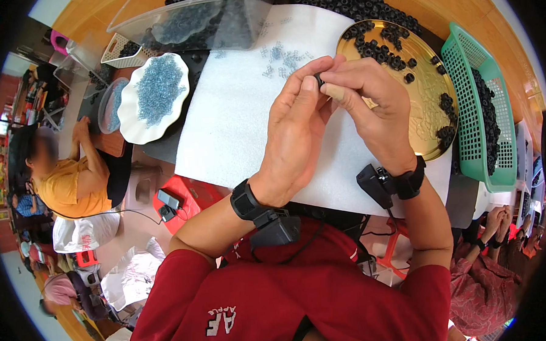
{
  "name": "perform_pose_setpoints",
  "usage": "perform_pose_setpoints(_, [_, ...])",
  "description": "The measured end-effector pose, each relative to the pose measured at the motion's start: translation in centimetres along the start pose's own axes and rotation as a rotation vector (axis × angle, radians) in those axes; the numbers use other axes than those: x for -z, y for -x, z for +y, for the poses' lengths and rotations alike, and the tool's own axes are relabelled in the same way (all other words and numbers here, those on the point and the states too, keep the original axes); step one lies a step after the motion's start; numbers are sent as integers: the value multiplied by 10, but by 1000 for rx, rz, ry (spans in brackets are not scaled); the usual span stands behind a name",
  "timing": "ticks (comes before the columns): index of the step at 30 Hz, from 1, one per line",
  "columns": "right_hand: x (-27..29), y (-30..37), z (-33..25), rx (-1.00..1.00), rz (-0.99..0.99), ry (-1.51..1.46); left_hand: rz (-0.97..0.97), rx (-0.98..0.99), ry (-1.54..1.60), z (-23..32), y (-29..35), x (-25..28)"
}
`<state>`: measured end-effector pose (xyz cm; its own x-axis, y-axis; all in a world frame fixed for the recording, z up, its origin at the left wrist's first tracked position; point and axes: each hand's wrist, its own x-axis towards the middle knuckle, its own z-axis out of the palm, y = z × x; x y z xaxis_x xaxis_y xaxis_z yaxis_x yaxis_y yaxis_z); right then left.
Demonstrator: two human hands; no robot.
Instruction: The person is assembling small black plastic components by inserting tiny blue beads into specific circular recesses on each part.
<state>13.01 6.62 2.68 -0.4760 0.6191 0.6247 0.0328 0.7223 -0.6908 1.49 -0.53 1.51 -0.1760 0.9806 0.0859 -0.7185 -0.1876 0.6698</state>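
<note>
Over a white foam sheet (222,124), my two hands meet at the fingertips around a small black round piece (319,79). My left hand (292,130) pinches it between thumb and fingers. From the other side my right hand (380,105) closes its thumb and forefinger on the same piece, with a tan covering on the thumb. Fingers hide most of the piece. Just beyond the hands lie loose small, clear bluish pieces (286,59). A round gold tray (419,109) to the right bears several similar black pieces (374,49).
A white scalloped plate (138,133) heaped with bluish pieces stands left. Behind it is a clear plastic bin (242,25). Black pieces (351,2) pile at the back. A green basket (464,95) borders the right. People sit at both sides; a red stool (195,195) stands lower left.
</note>
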Motion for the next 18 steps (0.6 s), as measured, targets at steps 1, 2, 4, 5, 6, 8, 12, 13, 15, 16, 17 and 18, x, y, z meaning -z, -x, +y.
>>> perform_pose_setpoints(1, [-1, -1, -1, 3, -5, 5, -1, -4, 6, 0, 0, -1])
perform_pose_setpoints(2, [-3, -2, -2, 25, -2, 42, 10, -17, 38, 0, -1, -1])
perform_pose_setpoints(4, [-2, -2, -2, 49, 7, 71, 21, -30, 60, -1, -2, -3])
perform_pose_setpoints(5, [-3, -2, -4, -8, 20, 11, -17, -42, 18, -2, -3, -2])
perform_pose_setpoints(6, [-2, -1, -5, -66, 35, -47, -57, -52, -23, -2, -3, -1])
perform_pose_setpoints(8, [-1, 0, -5, -127, 44, -146, -78, -40, -21, -2, -3, -2])
perform_pose_setpoints(12, [5, 1, -4, -159, -6, -263, -85, -60, -126, 2, -4, 1])
perform_pose_setpoints(13, [5, 1, -5, -158, -6, -261, -87, -61, -124, 2, -4, 4])
perform_pose_setpoints(15, [3, 2, -7, -250, 21, -411, -105, -173, -390, 4, -5, 14])
perform_pose_setpoints(16, [2, 2, -6, -251, 20, -412, -104, -173, -390, 6, -5, 16])
perform_pose_setpoints(17, [2, 2, -6, -234, 19, -413, -83, -185, -458, 8, -4, 17])
perform_pose_setpoints(18, [1, 2, -6, -217, 19, -412, -62, -196, -525, 10, -4, 17])
